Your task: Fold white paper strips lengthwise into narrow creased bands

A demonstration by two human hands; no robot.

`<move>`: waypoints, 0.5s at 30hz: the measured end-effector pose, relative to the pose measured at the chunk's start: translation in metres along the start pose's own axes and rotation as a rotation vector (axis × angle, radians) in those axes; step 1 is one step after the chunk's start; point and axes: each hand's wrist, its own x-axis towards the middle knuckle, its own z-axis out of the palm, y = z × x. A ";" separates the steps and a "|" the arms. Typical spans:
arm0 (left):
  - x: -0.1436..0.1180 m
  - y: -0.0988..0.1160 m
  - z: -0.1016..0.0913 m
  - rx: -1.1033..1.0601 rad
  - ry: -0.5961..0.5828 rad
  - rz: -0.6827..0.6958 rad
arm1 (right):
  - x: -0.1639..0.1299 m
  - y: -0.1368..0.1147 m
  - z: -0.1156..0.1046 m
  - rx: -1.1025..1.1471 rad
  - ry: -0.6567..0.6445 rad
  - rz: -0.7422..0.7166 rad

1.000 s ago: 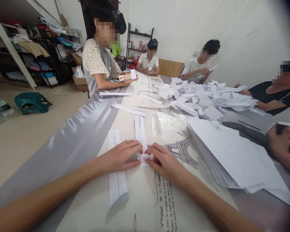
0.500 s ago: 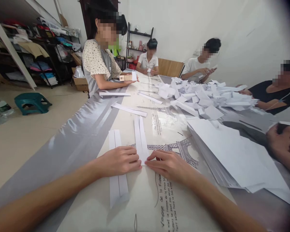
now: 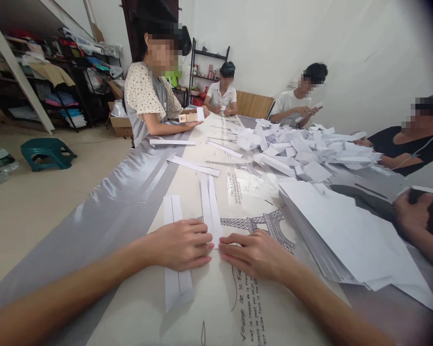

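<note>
Nearest to the viewer lies the pale table cover (image 3: pixel 137 307), printed with writing and tower drawings, and on it a side strip (image 3: pixel 179 286) of folded white paper passes beneath the left hand (image 3: pixel 184 244). This hand has its fingers bent and set close together, with the tips at the left edge of the centre strip (image 3: pixel 210 204), by its near end. The right hand (image 3: pixel 260 252) faces it, thumb and forefinger drawn near each other at the right corner of the same end; whether either hand pinches the paper or only presses it, I cannot tell. The centre strip lies flat on the cover, pointing away from the person, and its lengthwise flaps seem to part a little at the far end. For working this end well, I would judge that both sides need equal pressure, the edge should stay square to the long seam, and the crease is best pressed from the middle outward, so that the flaps do not slide apart. To the right, well apart, rests a stack of white sheets (image 3: pixel 342 230). Farther away lie a slanted strip (image 3: pixel 195 165) and a heap of folded papers (image 3: pixel 298 149), and beyond, a co-worker in dotted sleeves (image 3: pixel 142 98) holds a wooden piece (image 3: pixel 188 117).
</note>
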 end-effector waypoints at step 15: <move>0.000 0.000 -0.004 -0.107 0.030 -0.036 | -0.001 0.013 -0.007 0.424 -0.134 0.176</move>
